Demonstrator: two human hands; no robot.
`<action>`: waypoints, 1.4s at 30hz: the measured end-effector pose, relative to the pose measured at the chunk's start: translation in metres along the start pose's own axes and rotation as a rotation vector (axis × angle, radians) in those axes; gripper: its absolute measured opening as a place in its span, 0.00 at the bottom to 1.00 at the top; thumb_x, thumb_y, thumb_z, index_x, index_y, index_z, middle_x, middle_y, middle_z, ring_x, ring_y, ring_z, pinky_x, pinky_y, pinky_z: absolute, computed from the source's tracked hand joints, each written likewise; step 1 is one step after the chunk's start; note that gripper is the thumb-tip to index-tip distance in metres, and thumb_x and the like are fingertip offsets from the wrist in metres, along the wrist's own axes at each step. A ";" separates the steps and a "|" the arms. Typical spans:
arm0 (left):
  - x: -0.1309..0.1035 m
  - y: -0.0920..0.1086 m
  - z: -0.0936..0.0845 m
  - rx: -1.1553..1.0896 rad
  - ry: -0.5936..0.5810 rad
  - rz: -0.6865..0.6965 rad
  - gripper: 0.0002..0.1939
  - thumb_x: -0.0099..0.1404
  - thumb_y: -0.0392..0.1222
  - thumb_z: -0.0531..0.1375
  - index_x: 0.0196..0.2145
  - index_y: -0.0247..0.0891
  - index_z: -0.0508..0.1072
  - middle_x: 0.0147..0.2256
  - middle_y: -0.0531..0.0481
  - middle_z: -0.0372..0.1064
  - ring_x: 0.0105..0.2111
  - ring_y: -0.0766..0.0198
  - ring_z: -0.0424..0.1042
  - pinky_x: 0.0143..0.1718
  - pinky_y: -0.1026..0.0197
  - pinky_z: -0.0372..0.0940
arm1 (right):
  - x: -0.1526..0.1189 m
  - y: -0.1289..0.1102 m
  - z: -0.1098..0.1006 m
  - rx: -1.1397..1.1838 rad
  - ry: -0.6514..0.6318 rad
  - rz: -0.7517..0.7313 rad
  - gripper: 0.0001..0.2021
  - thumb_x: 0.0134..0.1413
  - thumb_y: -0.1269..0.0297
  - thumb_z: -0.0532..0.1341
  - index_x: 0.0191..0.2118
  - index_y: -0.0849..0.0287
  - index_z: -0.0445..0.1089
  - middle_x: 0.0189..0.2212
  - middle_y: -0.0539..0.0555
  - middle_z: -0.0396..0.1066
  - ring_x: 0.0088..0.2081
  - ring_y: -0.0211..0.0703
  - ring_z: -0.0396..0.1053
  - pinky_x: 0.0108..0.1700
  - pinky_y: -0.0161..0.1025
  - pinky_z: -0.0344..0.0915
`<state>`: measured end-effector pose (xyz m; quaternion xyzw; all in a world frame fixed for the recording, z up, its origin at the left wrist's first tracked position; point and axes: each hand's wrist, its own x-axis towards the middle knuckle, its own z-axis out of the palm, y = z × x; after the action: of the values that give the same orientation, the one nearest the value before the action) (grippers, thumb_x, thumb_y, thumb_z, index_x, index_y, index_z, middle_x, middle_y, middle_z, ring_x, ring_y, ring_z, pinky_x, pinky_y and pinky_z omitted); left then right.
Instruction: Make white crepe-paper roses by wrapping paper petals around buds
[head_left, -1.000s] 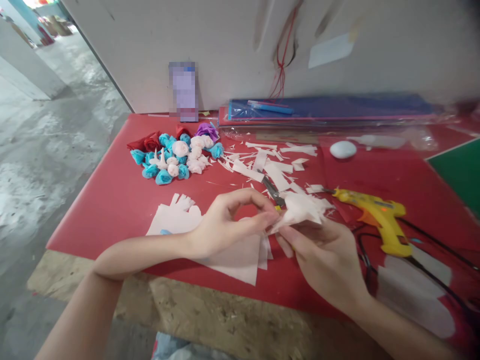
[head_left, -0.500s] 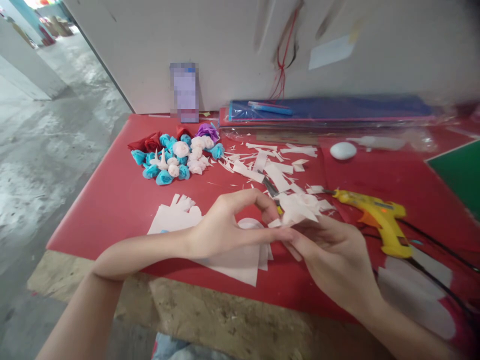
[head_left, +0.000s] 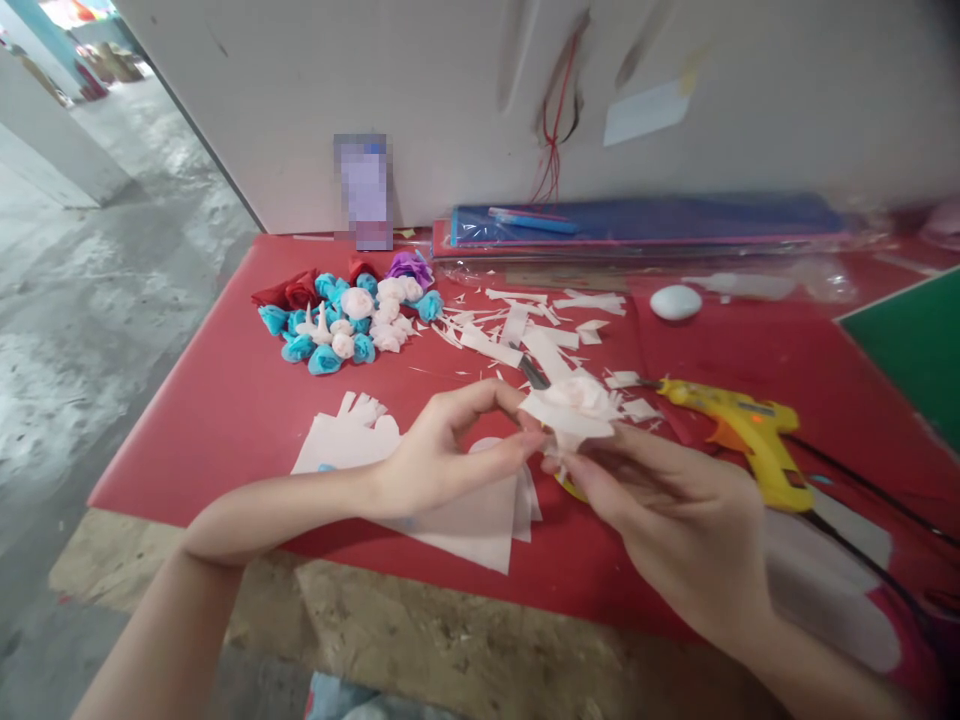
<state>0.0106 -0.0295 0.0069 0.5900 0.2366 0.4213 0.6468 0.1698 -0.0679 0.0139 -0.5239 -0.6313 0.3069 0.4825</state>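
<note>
A white paper flower [head_left: 577, 402] is held up between both hands over the red table. My right hand [head_left: 675, 510] pinches its narrow base from below with thumb and fingers. My left hand [head_left: 457, 440] is closed on the flower's left side, thumb and forefinger at a white petal's edge. Scissors [head_left: 534, 374] lie behind the flower, their blades showing and a bit of yellow handle visible beneath it. White paper sheets [head_left: 457, 540], some with rounded edges, lie partly under my left forearm.
Finished blue, white, red and purple paper flowers [head_left: 360, 315] cluster at the back left. Paper scraps [head_left: 517, 325] litter the middle. A yellow glue gun [head_left: 742, 430] with its cord lies at right, near a white egg-shaped object [head_left: 675, 302]. A phone [head_left: 365, 190] leans against the wall.
The flower has turned in my hands, so its bloom now faces up and its narrow base shows. My left fingers have shifted left onto a petal edge. The view has moved slightly.
</note>
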 end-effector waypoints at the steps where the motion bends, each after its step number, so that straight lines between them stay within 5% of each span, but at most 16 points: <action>1: 0.000 0.000 0.001 -0.019 0.004 -0.026 0.02 0.60 0.34 0.56 0.30 0.34 0.65 0.29 0.51 0.66 0.32 0.69 0.66 0.38 0.65 0.63 | 0.000 0.000 0.000 0.029 0.002 0.024 0.08 0.43 0.74 0.60 0.26 0.51 0.70 0.21 0.42 0.72 0.22 0.34 0.70 0.27 0.29 0.68; 5: 0.003 0.004 0.004 -0.098 0.004 -0.135 0.04 0.57 0.34 0.59 0.31 0.34 0.66 0.29 0.51 0.65 0.32 0.69 0.66 0.37 0.65 0.62 | 0.001 -0.001 0.001 0.127 0.009 0.111 0.08 0.43 0.72 0.61 0.29 0.49 0.70 0.20 0.42 0.71 0.21 0.34 0.70 0.23 0.28 0.67; 8: 0.006 0.008 0.005 -0.071 0.006 -0.183 0.04 0.54 0.33 0.60 0.29 0.33 0.68 0.28 0.52 0.65 0.31 0.69 0.65 0.37 0.64 0.62 | 0.001 -0.001 0.000 0.088 0.001 0.111 0.16 0.43 0.70 0.61 0.41 0.48 0.69 0.21 0.43 0.71 0.21 0.35 0.68 0.21 0.30 0.66; 13: 0.006 0.009 0.001 -0.049 0.039 -0.173 0.03 0.52 0.32 0.62 0.27 0.34 0.73 0.29 0.51 0.65 0.33 0.68 0.65 0.39 0.62 0.63 | 0.000 -0.001 -0.005 0.047 -0.070 0.082 0.20 0.47 0.69 0.60 0.48 0.48 0.65 0.22 0.44 0.69 0.16 0.31 0.60 0.18 0.30 0.60; 19: 0.007 0.009 -0.001 -0.163 -0.048 -0.174 0.06 0.52 0.28 0.61 0.23 0.35 0.75 0.29 0.52 0.64 0.31 0.70 0.65 0.37 0.65 0.63 | 0.001 0.005 -0.004 0.485 -0.200 0.246 0.27 0.50 0.70 0.61 0.54 0.39 0.57 0.23 0.42 0.67 0.19 0.29 0.64 0.20 0.27 0.62; 27: 0.008 0.013 -0.002 -0.130 -0.047 -0.169 0.08 0.50 0.26 0.61 0.22 0.37 0.77 0.28 0.53 0.65 0.31 0.70 0.65 0.37 0.66 0.63 | 0.007 0.008 -0.001 0.721 -0.277 0.333 0.24 0.46 0.70 0.63 0.49 0.40 0.63 0.22 0.43 0.68 0.21 0.31 0.67 0.17 0.25 0.60; 35: 0.005 0.013 -0.004 0.055 -0.007 0.016 0.08 0.51 0.30 0.62 0.29 0.40 0.77 0.29 0.52 0.66 0.31 0.69 0.66 0.38 0.64 0.64 | 0.011 0.001 0.000 0.399 -0.047 0.195 0.12 0.36 0.78 0.64 0.27 0.51 0.71 0.20 0.45 0.69 0.21 0.34 0.67 0.22 0.27 0.66; 42: 0.006 0.010 -0.003 0.230 0.061 0.157 0.04 0.52 0.33 0.62 0.28 0.38 0.77 0.27 0.49 0.70 0.31 0.66 0.65 0.38 0.60 0.62 | 0.007 0.002 0.002 0.212 -0.003 0.080 0.12 0.39 0.78 0.61 0.15 0.56 0.65 0.20 0.47 0.68 0.26 0.39 0.68 0.26 0.31 0.67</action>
<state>0.0087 -0.0235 0.0170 0.6640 0.2559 0.4585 0.5324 0.1691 -0.0605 0.0134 -0.4942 -0.5744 0.3919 0.5217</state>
